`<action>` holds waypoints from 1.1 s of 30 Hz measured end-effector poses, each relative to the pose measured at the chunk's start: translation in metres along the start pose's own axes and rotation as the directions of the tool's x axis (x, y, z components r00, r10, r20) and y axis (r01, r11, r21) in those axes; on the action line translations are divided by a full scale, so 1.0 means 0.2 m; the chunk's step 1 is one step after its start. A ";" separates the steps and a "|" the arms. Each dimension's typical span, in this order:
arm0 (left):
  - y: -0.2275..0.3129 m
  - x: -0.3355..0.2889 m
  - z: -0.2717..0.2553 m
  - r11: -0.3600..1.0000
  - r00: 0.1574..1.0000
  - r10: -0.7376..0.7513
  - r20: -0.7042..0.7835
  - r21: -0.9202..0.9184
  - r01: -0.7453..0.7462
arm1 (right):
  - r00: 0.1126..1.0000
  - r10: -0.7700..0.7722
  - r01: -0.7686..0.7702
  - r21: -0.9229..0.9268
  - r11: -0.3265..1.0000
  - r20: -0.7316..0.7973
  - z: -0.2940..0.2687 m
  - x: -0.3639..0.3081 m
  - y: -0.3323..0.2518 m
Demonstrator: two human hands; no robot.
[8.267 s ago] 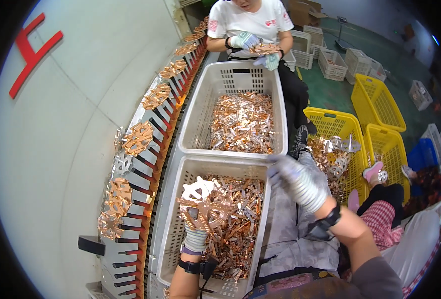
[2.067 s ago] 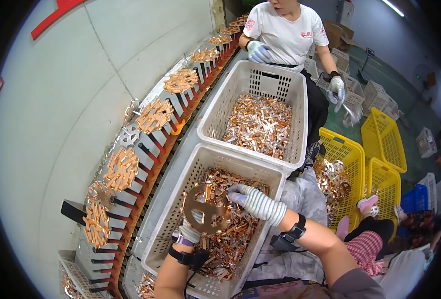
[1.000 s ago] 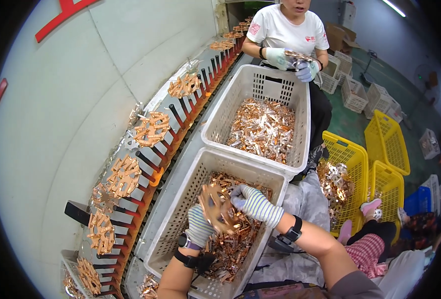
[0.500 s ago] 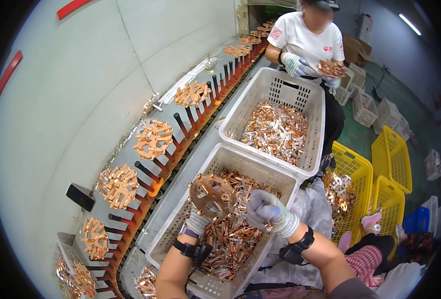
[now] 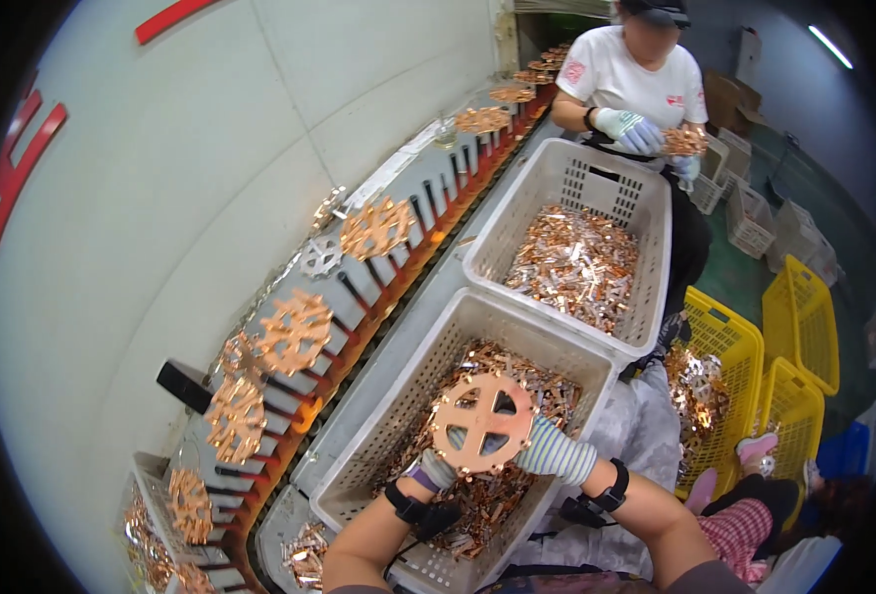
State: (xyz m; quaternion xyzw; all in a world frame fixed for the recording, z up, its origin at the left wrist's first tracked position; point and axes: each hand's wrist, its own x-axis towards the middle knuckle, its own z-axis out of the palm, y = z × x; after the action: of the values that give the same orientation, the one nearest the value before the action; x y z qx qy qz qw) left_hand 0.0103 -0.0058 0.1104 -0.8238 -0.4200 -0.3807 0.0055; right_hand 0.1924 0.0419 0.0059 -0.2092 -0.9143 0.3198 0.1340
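A copper-coloured round plate (image 5: 517,436) is held over the near crate, its flat face turned up, with large openings and small knobs around its rim. My left hand (image 5: 438,469), in a pale glove, grips its lower left edge. At its right edge my striped-gloved right hand (image 5: 557,451) is closed on it too; some fingers of both hands are hidden by the plate. Beneath it the near light-grey crate (image 5: 359,480) holds many small copper-coloured strips (image 5: 472,535). Beyond stands a similar far crate (image 5: 654,267) with shinier strips.
Along the left runs a conveyor (image 5: 383,282) with black-and-red posts, several carrying copper-coloured discs (image 5: 378,228). A black phone-like slab (image 5: 182,386) leans near the wall. Across from me a co-worker (image 5: 636,79) handles another piece. Yellow crates (image 5: 747,371) stand at the right.
My right hand has come over to the plate's right edge, so both hands now hold it. The plate has shifted right and tilted face up. The view has turned slightly; discs on the conveyor have shifted.
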 end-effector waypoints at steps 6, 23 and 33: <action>0.05 0.00 0.17 0.838 0.928 -0.195 0.318 -0.438 0.326 | 0.957 0.260 -0.094 0.709 0.699 -0.129 -0.60 -0.20 -0.22; 0.40 0.61 0.26 0.476 0.708 -0.538 0.457 -0.529 0.703 | 0.822 0.372 0.176 0.814 0.554 -0.431 -1.28 -0.75 -0.11; 0.09 1.13 0.11 0.405 0.702 -0.672 0.237 -0.676 0.616 | 0.974 0.115 -0.146 -0.150 0.978 -0.194 -1.09 -0.68 -0.14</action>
State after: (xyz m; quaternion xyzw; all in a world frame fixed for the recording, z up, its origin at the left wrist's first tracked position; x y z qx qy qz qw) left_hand 0.1170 0.1461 0.2429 -0.5166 -0.5211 -0.5132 -0.4453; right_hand 0.3867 0.0732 0.1746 -0.3081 -0.9054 0.2310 0.1791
